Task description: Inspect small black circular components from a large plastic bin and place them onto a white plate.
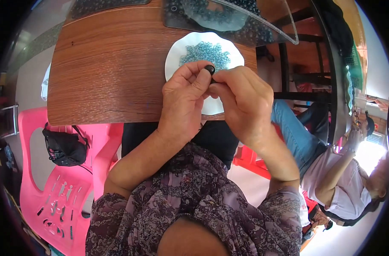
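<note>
Over the near part of a white scalloped plate (174, 54), both my hands meet at a small black round piece (209, 69) with a pale spot at its centre; its exact kind is unclear. My left hand (183, 91) pinches it between thumb and forefinger. My right hand (247, 96) is closed right beside it, thumb and forefinger pressed together close to its lower edge. A second dark bit shows between the fingertips, too small to name. On the plate lies a heap of small clear bluish rings (206, 52), behind my fingers.
The plate stands on a brown wooden table (104, 77). Toward the far side sits a clear tray (262, 32) with many dark small rings. A pink chair (32, 141) holding a black bag (65, 145) is at left. Another person (337, 183) sits at right.
</note>
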Demonstrator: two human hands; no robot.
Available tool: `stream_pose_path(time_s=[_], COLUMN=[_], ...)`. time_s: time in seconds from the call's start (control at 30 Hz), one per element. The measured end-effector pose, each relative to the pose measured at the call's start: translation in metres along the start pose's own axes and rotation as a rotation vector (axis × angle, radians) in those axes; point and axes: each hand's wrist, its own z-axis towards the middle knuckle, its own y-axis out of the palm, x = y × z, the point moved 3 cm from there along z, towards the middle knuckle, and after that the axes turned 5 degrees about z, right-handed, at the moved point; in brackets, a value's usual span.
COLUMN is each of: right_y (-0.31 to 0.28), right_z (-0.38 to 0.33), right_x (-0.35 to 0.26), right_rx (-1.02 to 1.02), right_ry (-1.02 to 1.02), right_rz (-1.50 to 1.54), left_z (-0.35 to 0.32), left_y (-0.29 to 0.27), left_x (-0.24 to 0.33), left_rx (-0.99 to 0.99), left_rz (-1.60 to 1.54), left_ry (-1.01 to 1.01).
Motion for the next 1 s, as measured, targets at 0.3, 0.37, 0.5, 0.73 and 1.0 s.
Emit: stream_pose_path(time_s=[0.3, 0.37, 0.5, 0.73, 1.0], right_y=[0.006, 0.000, -0.006, -0.012, -0.018], right_z=[-0.023, -0.024, -0.028, -0.036, -0.035], right_x=[0.002, -0.003, -0.001, 0.011, 0.016], right_rx=[0.293, 0.310, 0.287, 0.214, 0.083], right_ry=[0.299, 0.374, 0.556, 0.647, 0.685], right_rz=[0.513, 0.639, 0.828, 0.934, 0.867], left_z=[-0.007, -0.008, -0.012, -0.016, -0.016], left_y=[0.008, 0.007, 0.007, 0.004, 0.000], left_x=[0.008, 0.008, 0.005, 0.005, 0.000], left_rx=[-0.071, -0.119, -0.195, -0.248, -0.250], left_rz=[-0.020, -0.029, 0.005, 0.141, 0.174], left_ry=[0.004, -0.005, -0.023, -0.094, -0.117])
